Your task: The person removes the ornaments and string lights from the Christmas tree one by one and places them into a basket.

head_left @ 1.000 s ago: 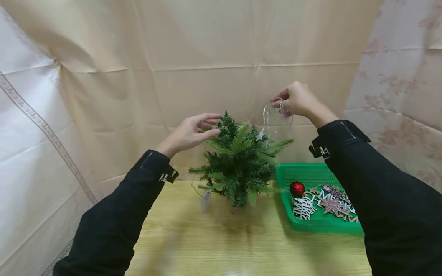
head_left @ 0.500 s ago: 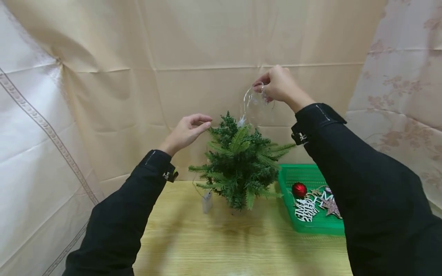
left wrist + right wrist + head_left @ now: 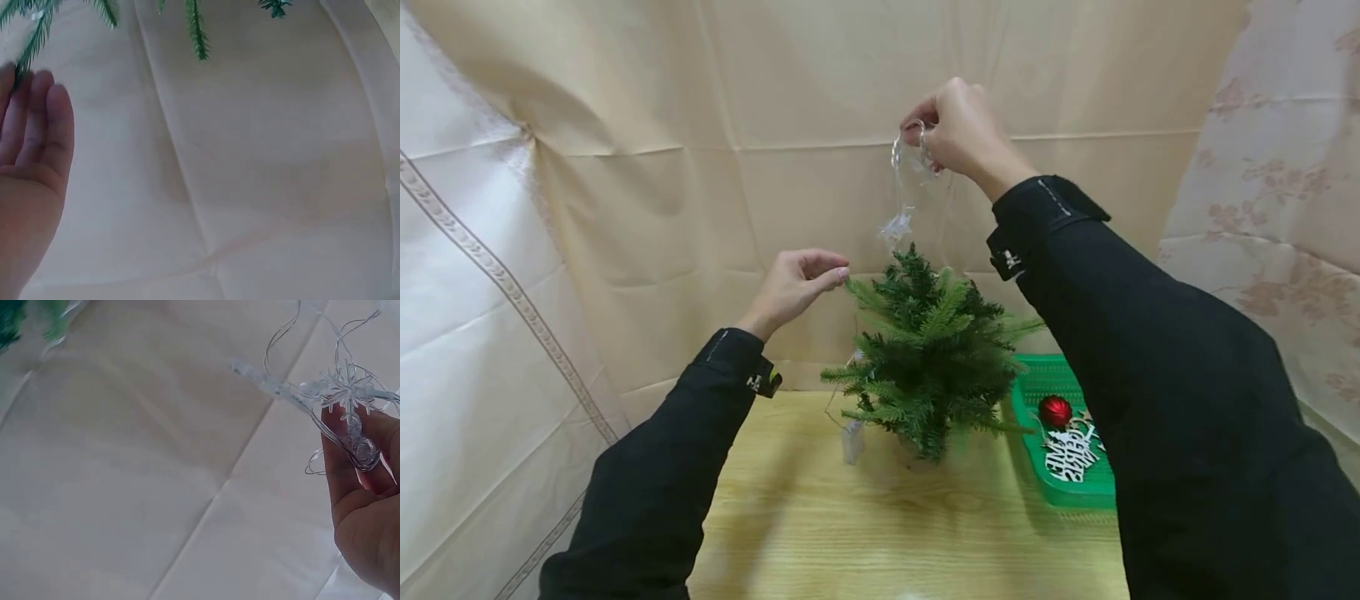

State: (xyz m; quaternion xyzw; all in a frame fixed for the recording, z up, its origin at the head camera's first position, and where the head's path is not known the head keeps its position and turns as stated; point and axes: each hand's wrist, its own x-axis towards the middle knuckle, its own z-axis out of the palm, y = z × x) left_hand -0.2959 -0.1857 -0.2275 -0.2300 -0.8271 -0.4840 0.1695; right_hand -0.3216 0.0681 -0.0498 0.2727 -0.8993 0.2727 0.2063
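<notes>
A small artificial Christmas tree (image 3: 936, 350) stands on the wooden table. On its left side my left hand (image 3: 793, 287) pinches the tip of a branch (image 3: 37, 44) between thumb and fingers. High above the treetop, my right hand (image 3: 958, 129) grips a bunch of clear string lights (image 3: 895, 158). One cluster of clear ornaments (image 3: 897, 225) dangles from it just over the tree's top. Close up in the right wrist view, a clear snowflake light (image 3: 348, 390) sits by my fingertips, with loops of thin wire around it.
A green basket (image 3: 1078, 496) to the right of the tree holds a red ball (image 3: 1055, 411) and white lettered cutouts (image 3: 1070, 456); my right sleeve hides part of it. A translucent battery box (image 3: 852, 442) is at the tree's lower left. Beige cloth (image 3: 775, 83) hangs behind.
My right hand has risen and moved left with the string lights, from the tree's right side to above its top. My left hand has drawn slightly left, away from the treetop.
</notes>
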